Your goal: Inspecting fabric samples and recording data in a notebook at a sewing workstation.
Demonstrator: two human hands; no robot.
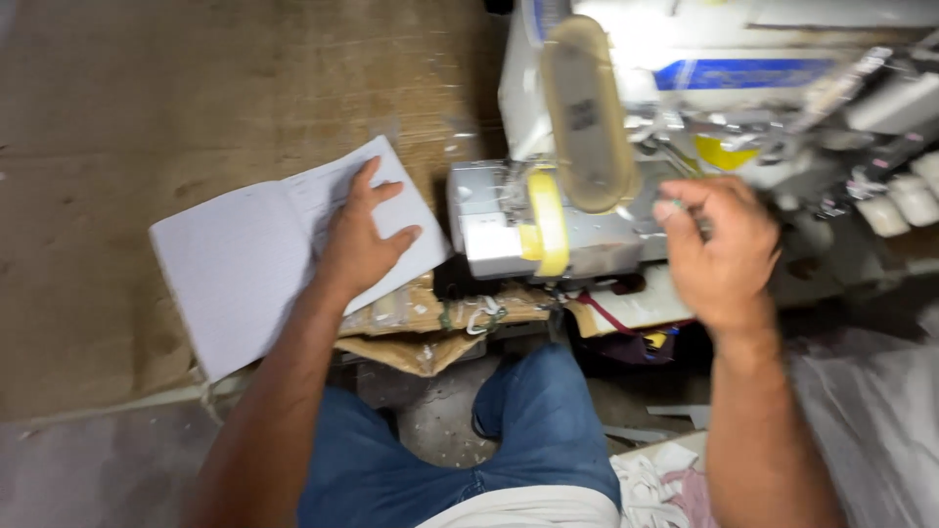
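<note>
My left hand (360,238) lies flat with fingers spread on the right page of an open white notebook (245,259) on the brown table. My right hand (722,249) hovers at the front of a white sewing machine (626,117), fingers curled around a small object near the machine's bed; what it pinches is blurred. A yellow guard (548,223) sits on the machine's front between the two hands.
Brown worktable (147,108) spreads left. Torn cardboard and scraps (421,337) hang at the table's edge. My knee in blue jeans (533,411) is below. Plastic-wrapped material (871,411) lies right, white fabric pieces (655,484) lower right.
</note>
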